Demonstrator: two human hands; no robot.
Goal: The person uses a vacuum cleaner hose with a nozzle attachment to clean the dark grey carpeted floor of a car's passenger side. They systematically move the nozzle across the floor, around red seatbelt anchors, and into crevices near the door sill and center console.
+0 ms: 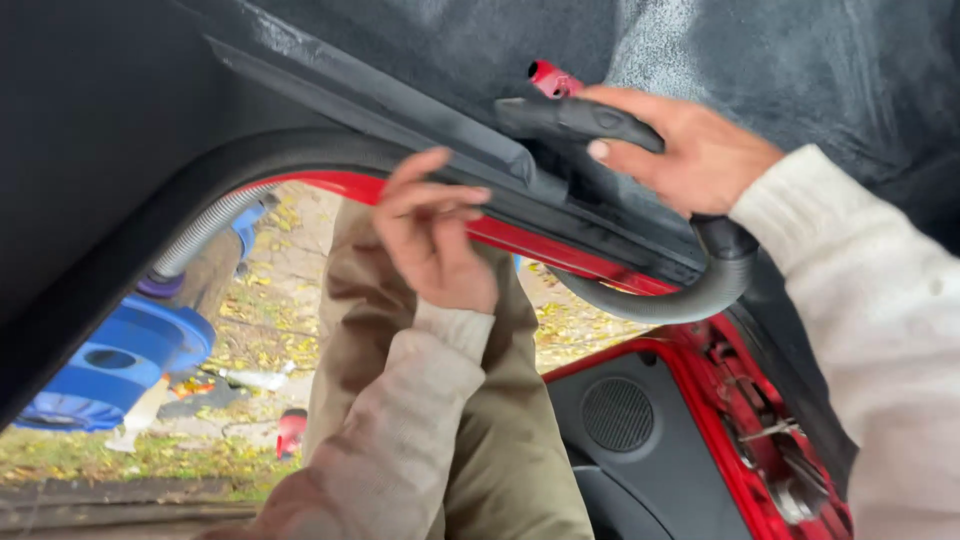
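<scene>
My right hand (pixel 690 150) grips a black vacuum nozzle (pixel 570 118) and presses it against the dark headliner (pixel 420 50) near the top of a red car's door frame (pixel 520 238). A grey ribbed hose (pixel 690 290) curves down from the nozzle under my wrist. A small red part (pixel 548 78) shows just above the nozzle. My left hand (pixel 435 235) reaches up with curled fingers resting on the black rubber door seal (pixel 330 150). Both arms wear cream knit sleeves.
A person in khaki trousers (pixel 510 400) stands just outside the door opening. A blue vacuum body (pixel 120 360) with a ribbed hose (pixel 200 235) sits on leaf-strewn ground outside. The open red door with a round speaker grille (pixel 618 414) is at lower right.
</scene>
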